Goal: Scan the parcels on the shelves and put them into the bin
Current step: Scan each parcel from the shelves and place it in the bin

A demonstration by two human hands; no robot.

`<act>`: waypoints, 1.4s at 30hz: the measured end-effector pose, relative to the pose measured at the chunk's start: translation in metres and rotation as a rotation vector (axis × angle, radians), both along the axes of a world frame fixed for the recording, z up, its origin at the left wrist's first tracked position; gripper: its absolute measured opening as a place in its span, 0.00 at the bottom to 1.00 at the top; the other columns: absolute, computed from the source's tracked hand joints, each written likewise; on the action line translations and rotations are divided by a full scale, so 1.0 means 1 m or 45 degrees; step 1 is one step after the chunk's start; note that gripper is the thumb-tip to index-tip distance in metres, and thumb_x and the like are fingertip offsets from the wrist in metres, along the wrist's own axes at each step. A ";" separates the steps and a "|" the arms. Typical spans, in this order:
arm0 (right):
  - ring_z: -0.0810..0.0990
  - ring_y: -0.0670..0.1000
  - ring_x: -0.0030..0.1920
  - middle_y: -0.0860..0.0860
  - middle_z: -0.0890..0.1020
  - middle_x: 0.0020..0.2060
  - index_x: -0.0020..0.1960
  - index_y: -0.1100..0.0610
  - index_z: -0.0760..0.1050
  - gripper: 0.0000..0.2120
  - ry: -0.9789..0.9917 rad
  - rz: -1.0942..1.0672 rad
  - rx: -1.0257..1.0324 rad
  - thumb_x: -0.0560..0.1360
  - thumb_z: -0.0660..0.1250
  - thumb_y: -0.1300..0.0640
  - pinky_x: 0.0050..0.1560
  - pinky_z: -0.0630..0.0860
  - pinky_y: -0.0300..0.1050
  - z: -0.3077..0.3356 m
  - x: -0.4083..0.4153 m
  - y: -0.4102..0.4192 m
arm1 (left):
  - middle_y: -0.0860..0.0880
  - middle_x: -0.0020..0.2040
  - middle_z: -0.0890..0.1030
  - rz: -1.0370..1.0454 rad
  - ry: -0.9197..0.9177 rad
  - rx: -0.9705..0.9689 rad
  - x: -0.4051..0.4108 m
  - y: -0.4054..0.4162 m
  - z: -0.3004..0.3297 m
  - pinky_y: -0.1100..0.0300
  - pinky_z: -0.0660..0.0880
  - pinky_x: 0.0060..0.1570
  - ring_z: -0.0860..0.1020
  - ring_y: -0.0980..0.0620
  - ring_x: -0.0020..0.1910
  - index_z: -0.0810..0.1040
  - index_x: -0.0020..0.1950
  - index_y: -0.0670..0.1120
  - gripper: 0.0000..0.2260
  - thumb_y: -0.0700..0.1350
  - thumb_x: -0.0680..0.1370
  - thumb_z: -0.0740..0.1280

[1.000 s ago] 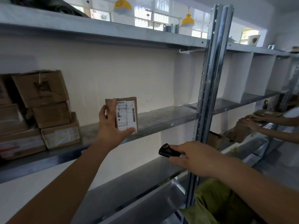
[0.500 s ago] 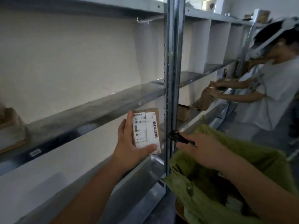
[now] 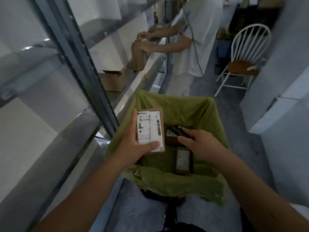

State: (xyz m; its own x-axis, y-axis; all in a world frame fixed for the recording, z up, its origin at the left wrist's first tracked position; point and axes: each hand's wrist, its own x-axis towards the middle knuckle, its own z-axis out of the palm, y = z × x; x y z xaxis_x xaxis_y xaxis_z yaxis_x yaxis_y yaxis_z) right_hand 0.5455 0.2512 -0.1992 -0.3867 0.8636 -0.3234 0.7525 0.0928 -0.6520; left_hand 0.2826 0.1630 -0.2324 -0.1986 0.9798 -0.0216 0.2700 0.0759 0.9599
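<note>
The left hand (image 3: 133, 146) has the parcel (image 3: 150, 130) gripped, thumb across the bottom of the label and fingers curled behind the left edge, and it hangs right over the mouth of the bin (image 3: 177, 104), toward nine o'clock of the opening. The right hand (image 3: 202, 144) sits at about three o'clock of the parcel, fingers wrapped round the black scanner (image 3: 178, 131), also above the opening. Whether the scan has registered cannot be told from here.

The step looks like the drop. The smart play is to lower the parcel well inside the green liner, tilt it flat and let it go over the bare patch at the near left, not onto the two parcels already lying inside (image 3: 183, 160). The scanner hand would do well to slide away toward three o'clock so nothing clips it.

The parcel itself is a small, flat brown cardboard box, held upright, its face almost covered by a white shipping label with printed digits and barcodes. Light and rigid by the look of it, an easy one-handed carry.
</note>
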 end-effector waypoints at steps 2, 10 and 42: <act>0.83 0.47 0.45 0.43 0.82 0.49 0.79 0.40 0.66 0.32 -0.021 -0.052 -0.052 0.78 0.63 0.32 0.50 0.84 0.53 -0.017 0.010 0.021 | 0.72 0.72 0.71 -0.039 -0.066 -0.102 0.006 0.030 -0.022 0.57 0.81 0.61 0.76 0.66 0.68 0.43 0.75 0.83 0.61 0.64 0.59 0.86; 0.83 0.47 0.48 0.46 0.82 0.57 0.80 0.42 0.64 0.32 -0.046 -0.134 -0.319 0.79 0.64 0.34 0.49 0.84 0.50 -0.079 0.016 0.073 | 0.56 0.82 0.62 -0.118 -0.027 -0.404 0.027 0.108 -0.092 0.45 0.73 0.72 0.68 0.53 0.77 0.40 0.78 0.78 0.62 0.53 0.65 0.86; 0.78 0.47 0.45 0.50 0.79 0.53 0.77 0.51 0.71 0.32 -0.318 -0.800 -0.826 0.78 0.67 0.35 0.36 0.73 0.41 -0.248 -0.018 0.101 | 0.51 0.84 0.61 -0.332 -0.069 -0.987 0.030 0.220 -0.354 0.47 0.65 0.75 0.61 0.49 0.81 0.39 0.85 0.61 0.60 0.39 0.72 0.82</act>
